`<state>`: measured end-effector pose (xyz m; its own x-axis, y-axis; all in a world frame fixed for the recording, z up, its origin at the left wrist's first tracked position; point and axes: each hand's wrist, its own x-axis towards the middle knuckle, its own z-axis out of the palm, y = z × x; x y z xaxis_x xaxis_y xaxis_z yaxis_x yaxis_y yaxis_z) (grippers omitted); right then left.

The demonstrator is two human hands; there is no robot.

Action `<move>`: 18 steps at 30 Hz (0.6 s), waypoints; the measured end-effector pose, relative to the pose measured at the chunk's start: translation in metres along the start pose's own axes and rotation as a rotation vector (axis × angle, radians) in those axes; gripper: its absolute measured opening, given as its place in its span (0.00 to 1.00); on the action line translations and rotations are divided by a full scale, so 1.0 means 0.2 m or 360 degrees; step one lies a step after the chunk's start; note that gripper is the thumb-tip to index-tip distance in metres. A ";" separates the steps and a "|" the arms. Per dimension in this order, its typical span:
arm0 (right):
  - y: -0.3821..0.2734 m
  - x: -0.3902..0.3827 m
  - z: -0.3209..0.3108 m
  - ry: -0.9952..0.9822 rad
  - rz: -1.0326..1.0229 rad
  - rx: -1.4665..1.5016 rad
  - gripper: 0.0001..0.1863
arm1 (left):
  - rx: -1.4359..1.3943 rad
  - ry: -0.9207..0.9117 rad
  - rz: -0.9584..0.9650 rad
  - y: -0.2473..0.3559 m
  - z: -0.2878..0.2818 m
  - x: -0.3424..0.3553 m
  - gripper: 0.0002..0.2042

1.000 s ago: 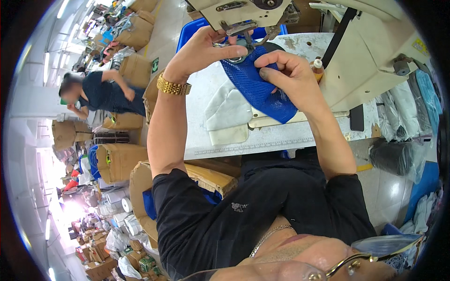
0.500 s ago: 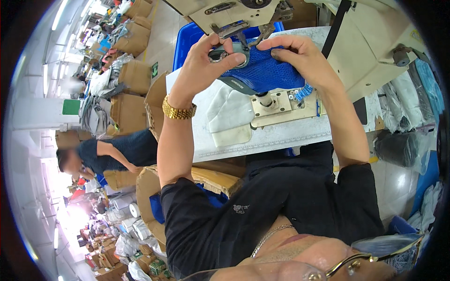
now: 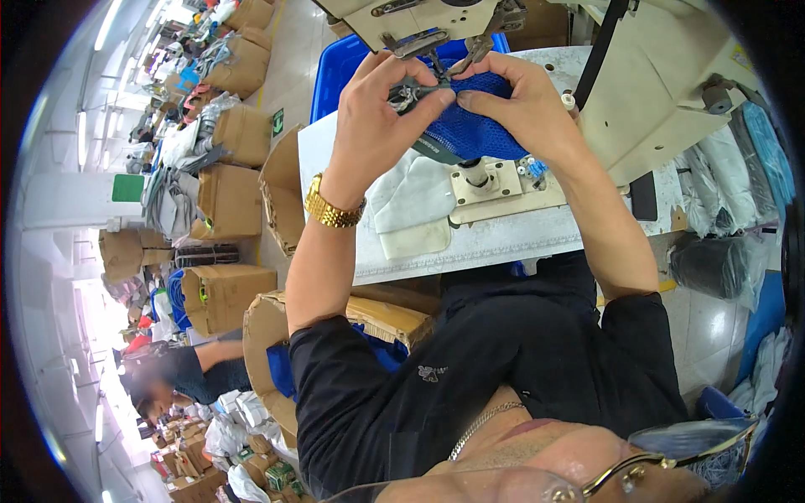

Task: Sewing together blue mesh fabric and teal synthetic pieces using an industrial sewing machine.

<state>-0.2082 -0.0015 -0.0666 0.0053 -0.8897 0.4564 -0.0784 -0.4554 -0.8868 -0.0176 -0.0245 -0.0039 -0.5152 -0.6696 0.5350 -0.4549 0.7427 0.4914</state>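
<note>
A piece of blue mesh fabric [image 3: 482, 134] with a dark grey band [image 3: 434, 148] hangs at the needle of a sewing machine [image 3: 470, 38]. My left hand [image 3: 390, 105] pinches the grey edging on its left side, thumb pressed toward the needle. From the right, my right hand [image 3: 516, 99] grips the mesh between thumb and fingers, close to the presser foot. The two thumb tips nearly meet under the needle. Below the fabric stands the machine's post [image 3: 476, 173] on its metal base plate. The stitching spot is partly hidden by my fingers.
White fabric pieces [image 3: 411, 205] lie on the white worktable [image 3: 377, 272]. Behind it stands a blue bin [image 3: 331, 75]. Cardboard boxes [image 3: 268, 360] are at my left, one with blue cloth inside. A person [image 3: 210, 369] stands farther left. Plastic-wrapped material [image 3: 713, 264] lies at right.
My hands have drawn closer together at the needle, the right shifting left. The mesh piece has turned and bunched up. The person at the left has moved lower in the picture.
</note>
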 end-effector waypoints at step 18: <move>0.05 0.02 0.05 0.0092 0.0096 0.0412 0.05 | -0.0480 -0.0116 -0.0195 -0.10 -0.02 0.00 0.08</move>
<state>-0.1989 -0.0106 -0.0736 -0.0491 -0.9156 0.3991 0.1809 -0.4012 -0.8980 -0.0051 -0.0400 -0.0111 -0.5257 -0.7432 0.4139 -0.2869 0.6129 0.7362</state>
